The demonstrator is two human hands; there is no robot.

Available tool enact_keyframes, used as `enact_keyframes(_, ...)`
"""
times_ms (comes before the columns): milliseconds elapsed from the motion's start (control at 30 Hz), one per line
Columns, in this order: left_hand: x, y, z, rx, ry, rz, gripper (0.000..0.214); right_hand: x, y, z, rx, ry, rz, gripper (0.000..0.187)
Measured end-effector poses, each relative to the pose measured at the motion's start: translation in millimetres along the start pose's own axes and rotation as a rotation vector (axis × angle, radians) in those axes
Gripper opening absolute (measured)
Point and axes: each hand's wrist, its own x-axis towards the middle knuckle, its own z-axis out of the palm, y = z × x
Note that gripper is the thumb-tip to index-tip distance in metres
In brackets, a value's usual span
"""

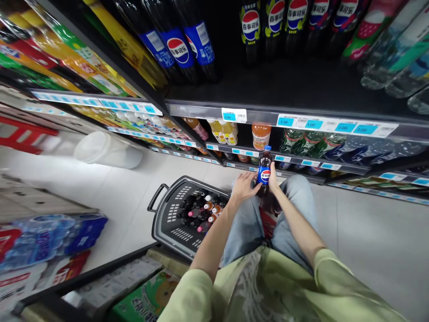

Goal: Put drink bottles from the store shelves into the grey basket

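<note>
A small cola bottle (pixel 264 175) with a blue label and blue cap stands nearly upright in front of my knees. My right hand (pixel 274 180) is closed round its right side, with some of the fingers hidden behind it. From the left, my left hand (pixel 245 187) grips the lower part, thumb across the front below the label. Left of my legs, a dark grey shopping basket (pixel 164 210) holds several bottles with dark, white and pink caps, lying and standing together.
Shelves with a price-tag edge (pixel 261 115) run across in front, carrying large cola bottles (pixel 181 50), an orange drink bottle (pixel 261 135) and green bottles (pixel 308 142). On the floor at left are a white bucket (pixel 109 151) and packs of bottled water (pixel 50 239). Boxes (pixel 147 295) sit behind me.
</note>
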Motion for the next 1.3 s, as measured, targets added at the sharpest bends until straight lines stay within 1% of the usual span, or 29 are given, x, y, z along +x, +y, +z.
enact_keyframes(67, 1, -1, 0.3, -0.014, -0.001, -0.031, 0.039, -2, 1, 3, 0.029, -0.022, 0.055, 0.062)
enact_keyframes(233, 4, -2, 1.5, -0.011, 0.019, -0.082, 0.026, -8, -3, 2, 0.080, -0.097, 0.225, 0.058)
enact_keyframes(300, 5, -2, 1.7, -0.010, 0.011, -0.081, 0.025, -8, -5, 0, 0.086, -0.112, 0.253, 0.057)
enact_keyframes(533, 7, -3, 4.0, -0.029, 0.000, -0.067, 0.025, -6, -7, -3, 0.081, -0.073, 0.230, 0.059)
enact_keyframes(833, 6, -1, 2.5, -0.029, 0.008, -0.070, 0.028, -5, -7, -2, 0.117, -0.115, 0.253, 0.063)
enact_keyframes(967, 6, -2, 2.6, -0.032, 0.014, -0.067, 0.029, -4, -6, -2, 0.130, -0.092, 0.246, 0.063)
enact_keyframes(1067, 6, -3, 3.6, -0.040, 0.019, -0.061, 0.027, -5, -7, -1, 0.147, -0.085, 0.247, 0.061)
enact_keyframes(1167, 5, -5, 4.6, -0.047, 0.014, -0.068, 0.025, -6, -12, -3, 0.170, -0.109, 0.249, 0.059)
enact_keyframes(1300, 3, -8, 5.4, -0.088, 0.027, -0.027, 0.035, -4, -21, -7, 0.263, -0.141, 0.222, 0.052)
